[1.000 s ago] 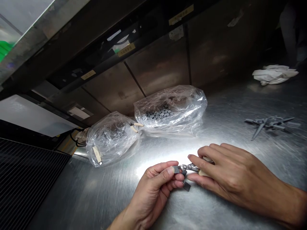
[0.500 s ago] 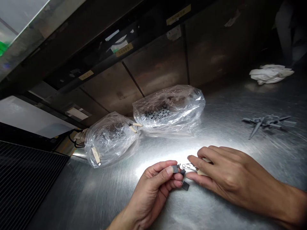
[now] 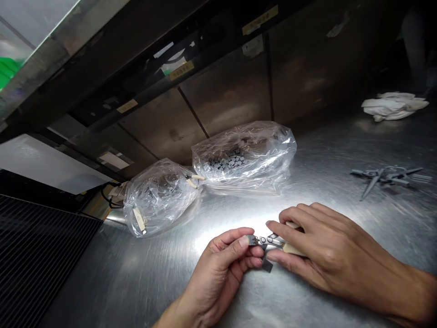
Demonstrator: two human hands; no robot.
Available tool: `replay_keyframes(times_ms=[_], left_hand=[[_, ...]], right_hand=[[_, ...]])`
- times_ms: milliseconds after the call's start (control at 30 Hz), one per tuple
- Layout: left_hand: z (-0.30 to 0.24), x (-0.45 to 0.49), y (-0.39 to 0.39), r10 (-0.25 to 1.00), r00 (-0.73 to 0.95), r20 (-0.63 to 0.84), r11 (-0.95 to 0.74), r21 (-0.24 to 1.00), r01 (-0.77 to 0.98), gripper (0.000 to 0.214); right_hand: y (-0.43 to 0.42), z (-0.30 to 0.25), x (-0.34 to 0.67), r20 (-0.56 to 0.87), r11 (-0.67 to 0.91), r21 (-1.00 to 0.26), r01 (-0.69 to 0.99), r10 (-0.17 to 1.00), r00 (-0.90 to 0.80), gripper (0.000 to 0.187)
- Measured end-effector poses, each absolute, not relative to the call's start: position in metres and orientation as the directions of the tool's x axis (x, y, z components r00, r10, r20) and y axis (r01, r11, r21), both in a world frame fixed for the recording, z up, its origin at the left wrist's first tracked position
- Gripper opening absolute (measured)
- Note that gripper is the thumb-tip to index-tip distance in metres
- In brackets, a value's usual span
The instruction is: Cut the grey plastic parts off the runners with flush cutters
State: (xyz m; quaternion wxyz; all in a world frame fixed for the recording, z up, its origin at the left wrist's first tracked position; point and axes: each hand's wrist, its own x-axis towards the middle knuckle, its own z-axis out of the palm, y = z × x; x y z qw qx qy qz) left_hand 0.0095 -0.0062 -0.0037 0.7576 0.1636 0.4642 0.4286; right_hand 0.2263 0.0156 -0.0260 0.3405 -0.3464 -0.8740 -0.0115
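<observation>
Between thumb and fingers of the left hand [image 3: 221, 266], a small grey block [image 3: 251, 240] is pinched, partly hidden. Beside it, the right hand [image 3: 327, 250] is wrapped around metal pliers [image 3: 286, 247] with smooth cream handles. Beyond the right hand, on the scratched steel worktop [image 3: 164, 269], lie thin spiky grey parts [image 3: 385, 175]. Ahead of both hands, two crinkled transparent bags [image 3: 278, 152] contain small grey pieces [image 3: 228, 160].

I can't see all of the cream-handled metal pliers [image 3: 269, 240], right hand [image 3: 329, 250] covers grips; blurry bright-green object [image 3: 8, 72] cropped left.
</observation>
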Motion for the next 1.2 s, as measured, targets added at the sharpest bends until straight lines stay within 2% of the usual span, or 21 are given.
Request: replay_keyframes(times_ms=[233,400,867,1067,1200], left_hand=[[-0.004,0.008,-0.006,0.787,0.231,-0.572,0.598,0.613,-0.517,0.017],[-0.002,0.008,-0.005,0.775,0.185,-0.604,0.594,0.597,-0.539,0.019],[-0.003,0.005,-0.005,0.764,0.229,-0.603,0.614,0.572,-0.544,0.017],[-0.001,0.0,-0.008,0.736,0.42,-0.531,0.677,0.559,-0.479,0.018],[-0.002,-0.005,-0.011,0.73,0.579,-0.364,0.672,0.54,-0.507,0.018]], right_hand=[[0.018,-0.028,0.227,0.635,0.716,-0.188,0.672,0.611,-0.474,0.029],[0.018,-0.028,0.228,0.623,0.706,-0.213,0.675,0.631,-0.462,0.029],[0.019,-0.036,0.23,0.638,0.715,-0.248,0.653,0.628,-0.446,0.025],[0.021,-0.04,0.235,0.655,0.718,-0.227,0.658,0.613,-0.442,0.025],[0.023,-0.042,0.239,0.626,0.713,-0.245,0.658,0.634,-0.454,0.026]])
